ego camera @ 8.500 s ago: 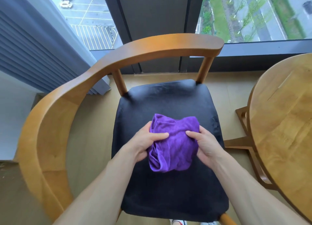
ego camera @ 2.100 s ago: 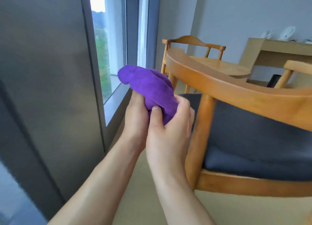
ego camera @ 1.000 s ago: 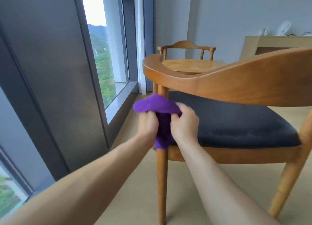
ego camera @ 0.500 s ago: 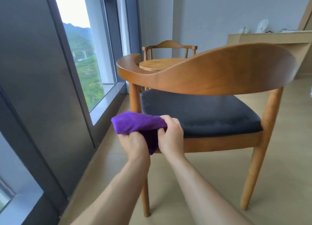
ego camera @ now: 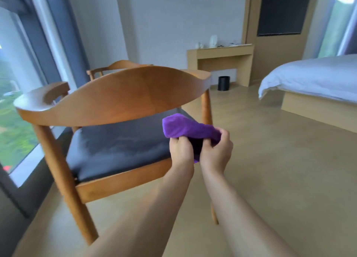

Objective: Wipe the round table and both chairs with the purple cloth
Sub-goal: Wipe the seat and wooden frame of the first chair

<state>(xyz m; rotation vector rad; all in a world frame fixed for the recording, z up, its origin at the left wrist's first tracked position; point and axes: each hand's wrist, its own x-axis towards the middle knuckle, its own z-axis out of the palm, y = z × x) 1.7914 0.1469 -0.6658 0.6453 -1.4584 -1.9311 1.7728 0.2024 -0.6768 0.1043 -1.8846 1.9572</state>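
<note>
The purple cloth (ego camera: 185,128) is bunched between both my hands, held in the air by the right rear corner of the near wooden chair (ego camera: 116,96). My left hand (ego camera: 180,150) grips its left part and my right hand (ego camera: 217,151) grips its right part. The chair shows its curved back rail and black seat (ego camera: 119,146) from behind. The second chair (ego camera: 119,65) peeks out beyond the rail. The round table is hidden behind the near chair.
A tall window (ego camera: 17,94) runs along the left. A bed with white bedding (ego camera: 313,77) stands at the right. A wooden desk (ego camera: 220,57) with small items and a black bin (ego camera: 223,83) stand against the far wall. Bare floor lies right of the chair.
My view has swung round behind the chair toward the room. Both hands with the cloth have moved from the chair's left rear leg to its right rear corner.
</note>
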